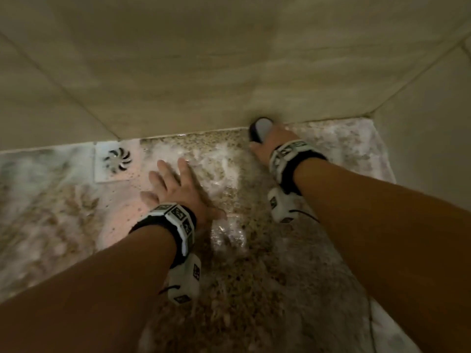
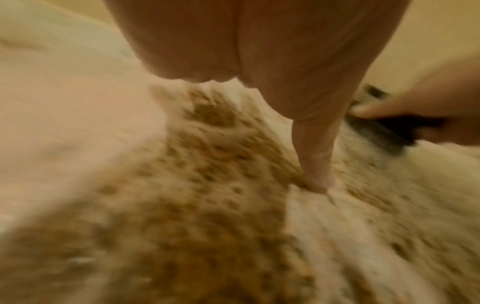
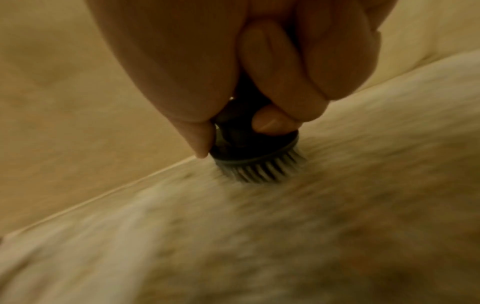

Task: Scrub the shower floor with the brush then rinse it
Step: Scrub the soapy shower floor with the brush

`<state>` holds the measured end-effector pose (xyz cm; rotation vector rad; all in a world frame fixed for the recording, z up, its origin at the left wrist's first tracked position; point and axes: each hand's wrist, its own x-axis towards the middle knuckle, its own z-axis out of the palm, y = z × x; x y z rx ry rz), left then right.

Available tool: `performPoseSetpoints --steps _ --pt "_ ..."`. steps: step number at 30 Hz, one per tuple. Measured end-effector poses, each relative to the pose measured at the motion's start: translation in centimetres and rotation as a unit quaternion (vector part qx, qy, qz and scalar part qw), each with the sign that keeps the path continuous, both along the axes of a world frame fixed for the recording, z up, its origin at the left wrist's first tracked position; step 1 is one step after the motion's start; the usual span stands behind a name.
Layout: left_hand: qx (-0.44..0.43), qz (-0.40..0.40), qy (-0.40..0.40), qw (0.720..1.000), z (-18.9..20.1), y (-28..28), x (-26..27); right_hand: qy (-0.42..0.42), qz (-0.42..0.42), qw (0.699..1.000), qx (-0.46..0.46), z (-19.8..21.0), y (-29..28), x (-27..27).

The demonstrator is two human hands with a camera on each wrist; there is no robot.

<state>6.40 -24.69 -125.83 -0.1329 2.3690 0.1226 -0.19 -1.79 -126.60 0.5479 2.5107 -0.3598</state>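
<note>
My right hand (image 1: 270, 141) grips a small round black brush (image 1: 260, 129) at the far edge of the speckled shower floor (image 1: 254, 250), right where it meets the wall. In the right wrist view the fingers curl round the brush's knob (image 3: 241, 123) and the pale bristles (image 3: 262, 170) press on the foamy floor. My left hand (image 1: 175, 187) lies flat on the wet floor with fingers spread, just right of the drain. In the left wrist view its thumb (image 2: 317, 160) touches the floor and the brush (image 2: 379, 131) shows at the right.
A square white drain cover (image 1: 117, 161) with a swirl grate sits at the back left. White foam (image 1: 216, 159) covers much of the floor. Beige tiled walls (image 1: 229, 72) close the floor at the back and right (image 1: 428, 123).
</note>
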Motion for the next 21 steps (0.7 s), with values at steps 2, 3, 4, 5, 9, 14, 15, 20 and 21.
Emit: performPoseSetpoints --steps 2,3,4,5,9,14,15,20,21 --pt "-0.021 0.049 -0.023 0.998 0.1 -1.6 0.3 0.005 0.053 0.998 -0.030 -1.5 -5.2 -2.0" --pt "-0.025 0.075 -0.036 0.996 0.0 -2.2 0.7 0.008 0.071 0.996 -0.051 -2.2 -7.3 -2.6" --pt "-0.027 0.097 -0.048 0.994 -0.3 -2.6 1.1 0.006 0.071 0.995 -0.076 -2.2 -9.3 -2.9" --pt "-0.026 0.108 -0.053 0.992 -0.7 -2.9 1.4 0.008 0.071 0.993 -0.089 -2.5 -11.0 -3.3" --pt "-0.032 0.112 -0.053 0.992 -1.6 -3.2 1.3 0.003 0.156 0.984 -0.082 -2.0 -17.4 -4.7" --pt "-0.026 0.113 -0.062 0.991 -0.7 -3.1 1.3 0.009 0.223 0.973 -0.053 0.0 -14.2 -3.8" --pt "-0.021 0.111 -0.064 0.991 -0.6 -3.2 1.3 0.016 0.197 0.979 -0.051 0.2 -12.0 -3.1" --pt "-0.021 0.105 -0.055 0.993 -0.9 -3.2 1.5 0.017 0.090 0.995 0.041 -0.3 -2.8 -0.4" --pt "-0.025 0.104 -0.056 0.993 -0.9 -3.2 1.5 0.020 0.084 0.995 0.047 0.2 -2.6 -0.1"
